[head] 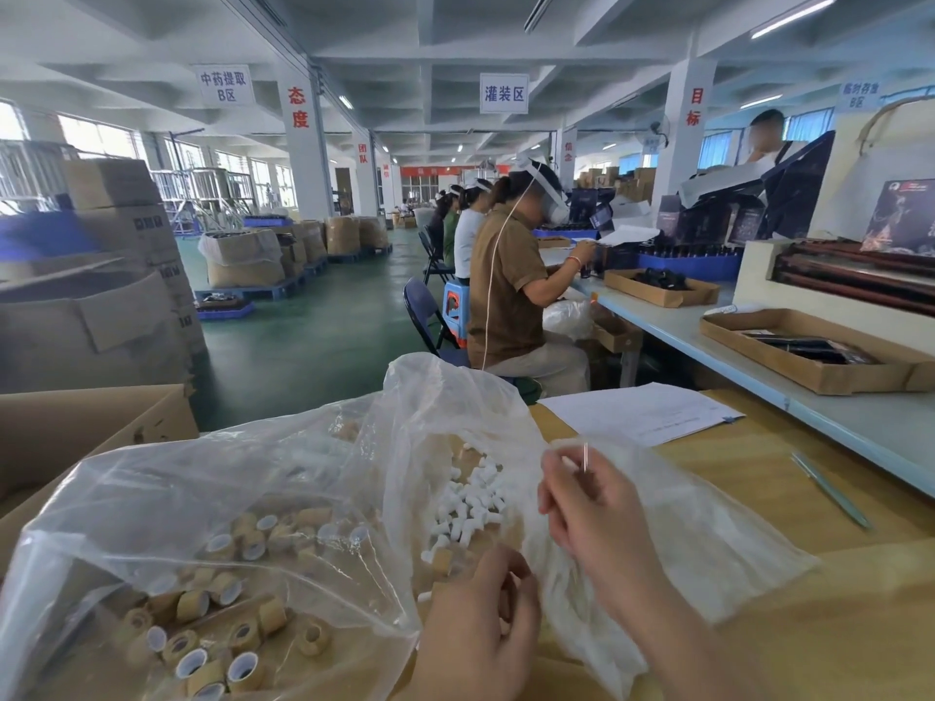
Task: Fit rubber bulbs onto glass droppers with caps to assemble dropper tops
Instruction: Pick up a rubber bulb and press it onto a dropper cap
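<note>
The right hand pinches a thin glass dropper upright in its grip, above the near middle of the worktop. The left hand is curled nearer in; whether its grip holds anything cannot be told. A plastic bag on the left holds white rubber bulbs and tan caps. A pen and a sheet of paper lie to the right.

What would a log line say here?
right hand: pinches glass dropper upright | left hand: curled, contents unclear | rubber bulbs: loose heap | caps: inside plastic bag
</note>
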Motion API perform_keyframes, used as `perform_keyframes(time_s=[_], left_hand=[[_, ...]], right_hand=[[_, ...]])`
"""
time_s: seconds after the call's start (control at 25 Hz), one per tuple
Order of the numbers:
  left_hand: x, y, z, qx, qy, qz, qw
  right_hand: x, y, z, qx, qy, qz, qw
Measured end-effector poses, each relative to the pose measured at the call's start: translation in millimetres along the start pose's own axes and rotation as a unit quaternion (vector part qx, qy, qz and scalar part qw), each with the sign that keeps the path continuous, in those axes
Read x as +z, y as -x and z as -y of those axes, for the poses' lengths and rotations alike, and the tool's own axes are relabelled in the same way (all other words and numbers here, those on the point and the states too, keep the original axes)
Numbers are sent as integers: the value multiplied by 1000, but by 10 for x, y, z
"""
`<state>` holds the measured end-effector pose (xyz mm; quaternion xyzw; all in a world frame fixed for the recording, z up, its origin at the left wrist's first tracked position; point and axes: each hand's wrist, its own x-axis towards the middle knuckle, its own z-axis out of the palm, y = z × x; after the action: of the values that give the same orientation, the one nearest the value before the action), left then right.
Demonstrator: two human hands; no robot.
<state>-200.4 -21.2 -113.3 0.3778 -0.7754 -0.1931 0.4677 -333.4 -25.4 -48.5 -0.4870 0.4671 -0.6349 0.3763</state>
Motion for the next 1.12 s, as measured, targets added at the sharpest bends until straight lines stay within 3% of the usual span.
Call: perform_keyframes(time_s=[0.24, 0.36, 0.56, 0.68, 0.76, 0.96, 1.12], left_hand=[[0, -6, 72, -35, -49, 8, 998], [13, -10, 79, -54, -71, -27, 996], [86, -20, 49, -54, -98, -27, 993], [118, -52, 66, -12, -183, -15, 983], [91, -76, 38, 6, -168, -20, 985], [105, -97, 99, 2, -91, -95, 991], [65, -136, 86, 5, -47, -127, 991]], right_hand=[[159, 193, -398, 77, -204, 42, 975], [154, 171, -409, 73, -224, 65, 970], [117, 118, -405, 65, -246, 47, 966], [66, 55, -342, 108, -327, 35, 938], [-49, -27, -280, 116, -372, -10, 921], [-309, -163, -258, 104, -353, -102, 924], [-298, -176, -323, 84, -284, -122, 947]])
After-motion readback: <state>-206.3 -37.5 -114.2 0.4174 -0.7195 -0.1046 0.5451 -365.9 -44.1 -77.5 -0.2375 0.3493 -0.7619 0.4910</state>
